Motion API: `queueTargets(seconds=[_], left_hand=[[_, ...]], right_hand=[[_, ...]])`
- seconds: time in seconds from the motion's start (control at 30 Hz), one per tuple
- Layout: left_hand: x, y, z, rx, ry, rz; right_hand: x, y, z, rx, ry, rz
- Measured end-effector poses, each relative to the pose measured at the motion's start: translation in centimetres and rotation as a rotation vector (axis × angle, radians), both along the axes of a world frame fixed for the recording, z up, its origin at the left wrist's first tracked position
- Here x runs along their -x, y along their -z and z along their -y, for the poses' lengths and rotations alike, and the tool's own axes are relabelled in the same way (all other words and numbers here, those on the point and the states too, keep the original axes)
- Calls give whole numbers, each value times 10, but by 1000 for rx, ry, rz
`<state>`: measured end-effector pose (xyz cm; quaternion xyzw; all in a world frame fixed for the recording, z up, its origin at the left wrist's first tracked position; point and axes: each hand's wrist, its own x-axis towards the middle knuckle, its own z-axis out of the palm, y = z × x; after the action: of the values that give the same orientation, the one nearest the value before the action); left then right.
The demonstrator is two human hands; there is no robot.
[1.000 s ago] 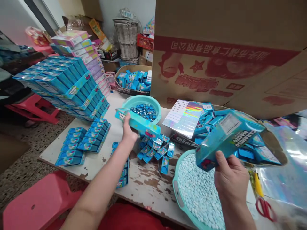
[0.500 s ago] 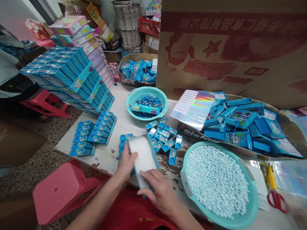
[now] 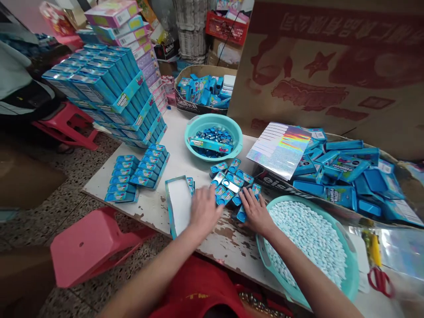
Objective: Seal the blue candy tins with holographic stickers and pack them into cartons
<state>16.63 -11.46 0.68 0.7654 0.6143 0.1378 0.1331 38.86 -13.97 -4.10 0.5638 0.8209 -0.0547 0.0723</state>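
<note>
My left hand [image 3: 204, 208] lies on the table with fingers spread, its tips on a cluster of small blue tins [image 3: 232, 181]. My right hand [image 3: 255, 211] reaches in from the other side of the same cluster, fingers spread over the nearest tins. An open, empty blue carton tray [image 3: 178, 203] with a white inside lies flat just left of my left hand. A teal basin of pale blue candies [image 3: 308, 247] sits right of my right hand.
A smaller teal bowl [image 3: 213, 139] holds shiny blue pieces and one long blue box. Rows of blue tins [image 3: 139, 172] lie at the table's left. Stacked blue cartons [image 3: 109, 92] rise behind. A cardboard box of blue packs [image 3: 344, 172], a holographic sheet [image 3: 280, 148], red scissors [image 3: 379, 278], a pink stool [image 3: 89, 251].
Both hands put the open carton down flat on the table and let go of it. They then moved right onto the cluster of small tins. The view shifted left.
</note>
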Motion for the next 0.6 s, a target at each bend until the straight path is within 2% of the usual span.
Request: queueTargets(seconds=[0.03, 0.1, 0.2, 0.27, 0.3, 0.37, 0.43, 0.53, 0.6], left_hand=[[-18, 5, 0, 91, 26, -37], [-43, 21, -2, 231, -1, -100], [-59, 41, -9, 291, -78, -128], [-61, 43, -12, 303, -83, -104], [-60, 39, -13, 312, -78, -85], [-54, 19, -14, 310, -60, -36], [-39, -13, -13, 274, -47, 37], [9, -69, -11, 227, -65, 192], [50, -95, -11, 248, -80, 250]], right_hand=[[4, 1, 1, -40, 17, 4], [11, 0, 1, -89, 46, 8], [15, -4, -5, -69, 61, 17], [12, -6, -11, -48, 65, 17], [9, -7, -12, -46, 69, 14], [3, -8, -11, -59, 71, -12], [1, -13, -2, -100, 75, -67], [21, -26, 22, -165, 77, -240], [54, -34, 37, -133, 105, -416]])
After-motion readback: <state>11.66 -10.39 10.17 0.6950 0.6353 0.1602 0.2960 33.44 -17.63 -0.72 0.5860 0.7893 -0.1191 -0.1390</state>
